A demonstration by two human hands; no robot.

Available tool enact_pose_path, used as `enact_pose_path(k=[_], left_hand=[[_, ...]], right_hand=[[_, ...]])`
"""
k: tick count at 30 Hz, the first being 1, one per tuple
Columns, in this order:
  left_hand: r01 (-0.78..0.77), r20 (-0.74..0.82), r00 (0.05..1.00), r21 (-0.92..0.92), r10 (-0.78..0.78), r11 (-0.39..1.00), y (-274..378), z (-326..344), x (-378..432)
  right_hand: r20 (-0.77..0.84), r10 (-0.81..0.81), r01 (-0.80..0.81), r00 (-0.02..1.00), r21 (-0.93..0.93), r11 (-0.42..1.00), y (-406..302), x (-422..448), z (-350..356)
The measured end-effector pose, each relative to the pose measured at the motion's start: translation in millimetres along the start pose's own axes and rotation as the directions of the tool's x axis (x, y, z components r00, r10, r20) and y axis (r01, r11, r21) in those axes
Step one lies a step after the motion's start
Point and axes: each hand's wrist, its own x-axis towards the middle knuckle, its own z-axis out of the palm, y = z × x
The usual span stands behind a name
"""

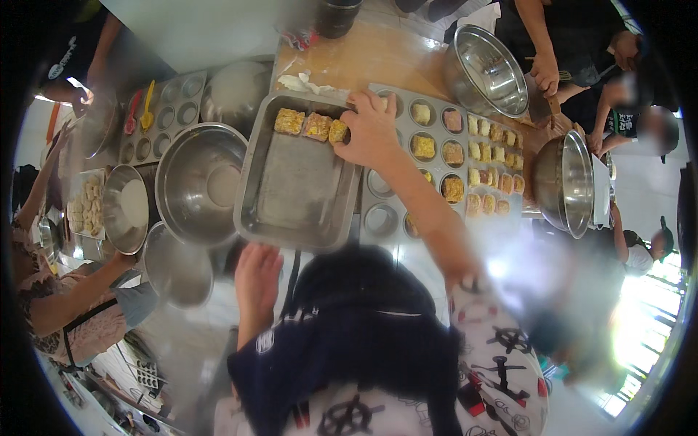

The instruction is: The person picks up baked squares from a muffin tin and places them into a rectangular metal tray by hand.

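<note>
A deep rectangular metal pan (305, 185) lies before me, with coated food cubes (289, 121) in a row along its far side. My right hand (371, 128) reaches over the pan's far right corner; its fingertips are on the rightmost cube (338, 131) of that row. Just below the pan's near left edge is my left hand (258, 275), fingers extended, nothing seen in it. Right of the pan, partly under my right forearm, a metal muffin tin (380, 219) holds similar pieces in several cups, such as a yellow-coated cube (423, 146); other cups hold none.
More coated pieces (495, 155) stand in rows farther right. Large steel bowls (202, 182) crowd the left, near a muffin tin with a yellow utensil (147, 109). Steel bowls (488, 71) stand at the right, by a co-worker's hand (545, 72). Another person's arm (82, 305) reaches in at left.
</note>
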Motion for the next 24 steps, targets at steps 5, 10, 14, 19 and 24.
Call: enact_pose_path(k=[5, 10, 14, 19, 24], left_hand=[[0.006, 0.011, 1.000, 0.003, -0.006, 1.000, 1.3, -1.2, 1.0], [0.027, 0.048, 0.998, 0.037, -0.029, 0.999, 4.3, -0.2, 1.3], [0.039, 0.052, 0.998, 0.049, -0.042, 0.998, 8.7, 1.4, -1.6], [0.038, 0.039, 0.998, 0.050, -0.040, 0.998, 7.1, -2.8, 0.2], [0.041, 0.098, 0.994, 0.038, -0.044, 0.998, 6.3, -4.3, 2.3]], right_hand=[[-0.058, 0.020, -0.022, 0.998, -0.019, 1.000, 3.4, -2.4, 6.9], [-0.072, 0.057, -0.060, 0.996, -0.030, 0.998, 3.5, -5.5, 5.4], [-0.125, 0.057, -0.054, 0.990, 0.029, 0.998, 4.6, -9.1, 5.5], [-0.176, 0.089, -0.068, 0.980, 0.125, 0.990, 37.6, -12.2, -15.8], [-0.042, 0.276, -0.278, 0.960, -0.043, 0.960, 87.5, -10.8, -22.8]])
